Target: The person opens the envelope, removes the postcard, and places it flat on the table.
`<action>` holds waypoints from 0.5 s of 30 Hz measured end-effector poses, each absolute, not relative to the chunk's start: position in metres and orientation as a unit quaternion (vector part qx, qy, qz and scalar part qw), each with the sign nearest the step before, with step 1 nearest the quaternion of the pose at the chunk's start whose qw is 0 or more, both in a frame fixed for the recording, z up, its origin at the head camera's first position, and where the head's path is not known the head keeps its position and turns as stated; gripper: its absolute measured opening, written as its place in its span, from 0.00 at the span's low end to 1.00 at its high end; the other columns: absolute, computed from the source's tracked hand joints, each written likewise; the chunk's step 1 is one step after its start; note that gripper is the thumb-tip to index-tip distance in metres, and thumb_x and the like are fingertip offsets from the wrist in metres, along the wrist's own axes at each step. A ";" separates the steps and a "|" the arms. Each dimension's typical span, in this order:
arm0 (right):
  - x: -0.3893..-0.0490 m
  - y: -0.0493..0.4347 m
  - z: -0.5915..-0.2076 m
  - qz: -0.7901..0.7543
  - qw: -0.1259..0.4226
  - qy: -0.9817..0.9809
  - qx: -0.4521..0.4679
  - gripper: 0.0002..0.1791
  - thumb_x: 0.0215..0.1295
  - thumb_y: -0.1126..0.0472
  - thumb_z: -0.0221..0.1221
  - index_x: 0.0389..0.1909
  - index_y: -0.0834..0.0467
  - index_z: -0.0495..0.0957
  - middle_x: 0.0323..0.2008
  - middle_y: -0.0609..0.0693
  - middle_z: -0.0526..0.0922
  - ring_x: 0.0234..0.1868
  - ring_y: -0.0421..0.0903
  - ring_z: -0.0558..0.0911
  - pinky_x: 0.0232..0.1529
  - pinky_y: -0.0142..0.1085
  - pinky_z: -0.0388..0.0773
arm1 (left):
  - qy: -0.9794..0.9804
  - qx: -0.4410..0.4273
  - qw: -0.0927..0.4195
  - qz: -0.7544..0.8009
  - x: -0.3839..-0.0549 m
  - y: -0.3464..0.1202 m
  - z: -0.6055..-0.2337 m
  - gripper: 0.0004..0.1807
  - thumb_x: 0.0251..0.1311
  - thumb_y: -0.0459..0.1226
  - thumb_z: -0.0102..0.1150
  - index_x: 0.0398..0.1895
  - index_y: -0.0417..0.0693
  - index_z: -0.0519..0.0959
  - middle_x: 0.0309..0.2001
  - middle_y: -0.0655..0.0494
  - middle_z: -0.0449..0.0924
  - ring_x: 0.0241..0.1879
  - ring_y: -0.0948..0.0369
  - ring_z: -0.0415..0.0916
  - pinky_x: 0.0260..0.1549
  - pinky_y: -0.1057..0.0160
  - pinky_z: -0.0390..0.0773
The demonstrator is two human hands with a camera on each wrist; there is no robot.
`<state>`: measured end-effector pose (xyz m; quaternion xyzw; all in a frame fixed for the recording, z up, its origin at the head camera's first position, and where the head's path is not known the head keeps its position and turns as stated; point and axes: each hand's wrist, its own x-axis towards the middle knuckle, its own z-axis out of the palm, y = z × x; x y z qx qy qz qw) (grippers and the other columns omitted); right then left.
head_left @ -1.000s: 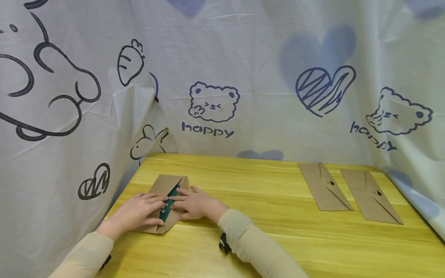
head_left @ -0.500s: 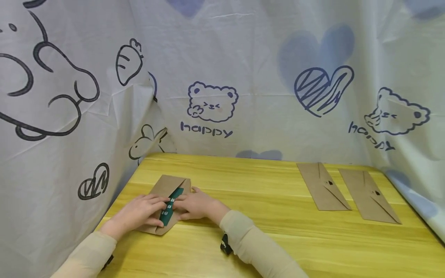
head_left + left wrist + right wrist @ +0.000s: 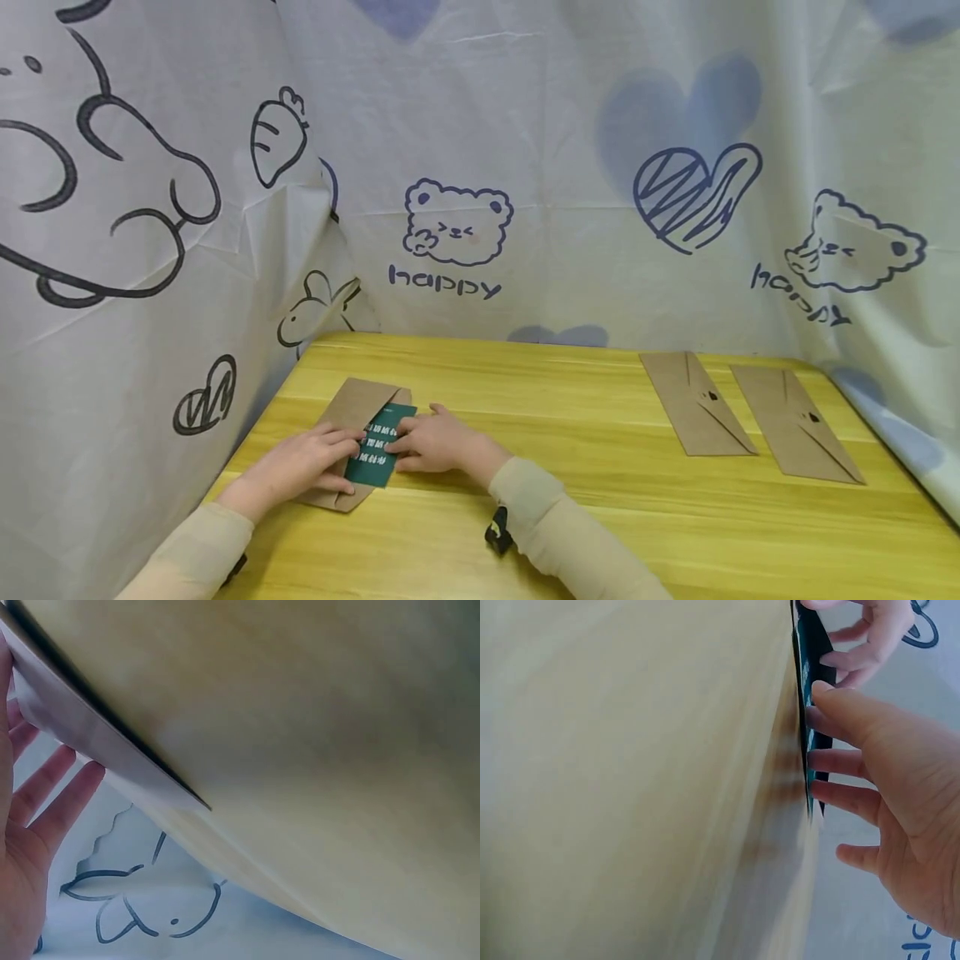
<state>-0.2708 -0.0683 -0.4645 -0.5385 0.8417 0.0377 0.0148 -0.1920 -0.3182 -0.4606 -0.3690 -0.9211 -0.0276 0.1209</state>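
Note:
A brown kraft-paper envelope (image 3: 356, 404) lies on the left part of the wooden table, its mouth facing right. Sticking out of that mouth is a dark green card (image 3: 375, 473) with white printed characters. My left hand (image 3: 300, 468) rests on the envelope with its fingers spread near the mouth; in the left wrist view those fingers touch the paper's edge. At the card's right edge, my right hand (image 3: 442, 442) holds it between thumb and fingertips. The right wrist view shows the card (image 3: 804, 682) edge-on, overlapped by these fingertips. The card's left part is hidden in the envelope.
Two more brown envelopes, one (image 3: 686, 408) and another (image 3: 795, 425) beside it, lie at the table's right, each with a small dark mark. White curtains (image 3: 555, 250) with cartoon drawings enclose the table at the back and sides.
The green card has slid rightward out of the envelope, so more of its printed face shows. My right hand has moved slightly right with it, while my left hand stays on the envelope.

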 end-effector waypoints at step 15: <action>-0.277 -0.065 -0.460 -0.010 -0.006 0.864 -0.503 0.19 0.71 0.41 0.51 0.57 0.40 0.80 0.57 0.42 0.79 0.59 0.40 0.77 0.62 0.47 0.73 | -0.929 -0.352 0.116 -0.012 -0.194 -0.313 -0.462 0.22 0.52 0.59 0.64 0.39 0.55 0.78 0.56 0.51 0.81 0.51 0.55 0.76 0.43 0.57 0.83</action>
